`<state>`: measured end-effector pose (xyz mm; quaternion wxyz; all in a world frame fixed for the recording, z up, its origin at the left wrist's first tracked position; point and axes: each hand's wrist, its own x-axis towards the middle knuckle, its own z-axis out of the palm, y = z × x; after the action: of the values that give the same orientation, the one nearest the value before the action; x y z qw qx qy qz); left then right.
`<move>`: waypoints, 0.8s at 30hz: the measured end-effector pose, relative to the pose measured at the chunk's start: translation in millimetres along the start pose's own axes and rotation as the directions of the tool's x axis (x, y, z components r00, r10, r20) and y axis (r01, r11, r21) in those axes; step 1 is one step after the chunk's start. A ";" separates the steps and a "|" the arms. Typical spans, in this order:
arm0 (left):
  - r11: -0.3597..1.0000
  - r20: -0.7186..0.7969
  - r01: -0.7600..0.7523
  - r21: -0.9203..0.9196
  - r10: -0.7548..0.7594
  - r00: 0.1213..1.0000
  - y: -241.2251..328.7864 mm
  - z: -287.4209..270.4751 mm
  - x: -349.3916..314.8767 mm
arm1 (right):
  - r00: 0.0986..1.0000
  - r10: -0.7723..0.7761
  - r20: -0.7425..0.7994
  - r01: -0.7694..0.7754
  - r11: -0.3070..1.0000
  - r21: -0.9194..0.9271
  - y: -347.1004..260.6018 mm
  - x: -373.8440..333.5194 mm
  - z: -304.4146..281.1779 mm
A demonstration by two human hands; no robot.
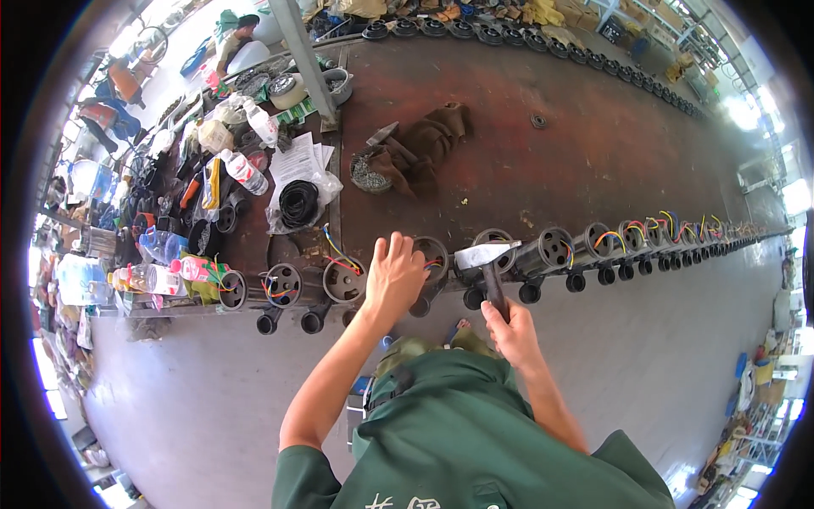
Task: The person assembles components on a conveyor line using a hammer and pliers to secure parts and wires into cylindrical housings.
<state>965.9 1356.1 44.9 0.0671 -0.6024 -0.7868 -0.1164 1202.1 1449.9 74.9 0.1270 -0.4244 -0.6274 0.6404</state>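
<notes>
My right hand [511,332] is closed around the dark handle of a hammer [487,254]. Its pale metal head hangs over one of the dark round motor housings [494,237] at the table's near edge. To the left, my left hand [395,276] has its fingers bent and slightly apart, between two more housings. It is right beside the rim of the housing on its right [431,254], and I cannot tell whether it touches it. On its other side a housing with an open-holed face [343,282] has coloured wires coming out.
More wired housings [600,240] line the near edge to the far right, with short black tubes below. A brown cloth [432,140] and a bowl of small metal parts [370,174] lie on the table [543,76]. Bottles, papers and black coils [298,204] crowd the left beside a metal post [305,64].
</notes>
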 end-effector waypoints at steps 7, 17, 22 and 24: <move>0.935 0.057 0.300 -0.190 -0.295 0.954 33.9 -5.6 -34.7 | 1.000 -0.014 0.014 0.015 0.996 -0.089 3.7 13.3 15.0; 0.904 -0.030 0.399 -0.154 -0.408 0.913 32.9 8.8 -23.8 | 0.997 0.016 0.074 -0.005 0.990 -0.143 -19.6 18.3 26.9; 0.922 -0.182 0.388 0.008 -0.380 0.907 46.8 11.1 -21.3 | 0.995 -0.053 0.089 0.071 0.972 -0.222 -5.2 27.4 21.8; 0.910 -0.143 0.414 0.021 -0.407 0.902 51.5 12.9 -28.4 | 0.994 -0.046 0.097 0.070 0.964 -0.256 -4.6 30.4 21.8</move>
<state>1023.5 1345.7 30.8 0.1094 -0.4120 -0.8923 -0.1484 1166.5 1456.8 64.2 0.0606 -0.3895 -0.7230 0.5674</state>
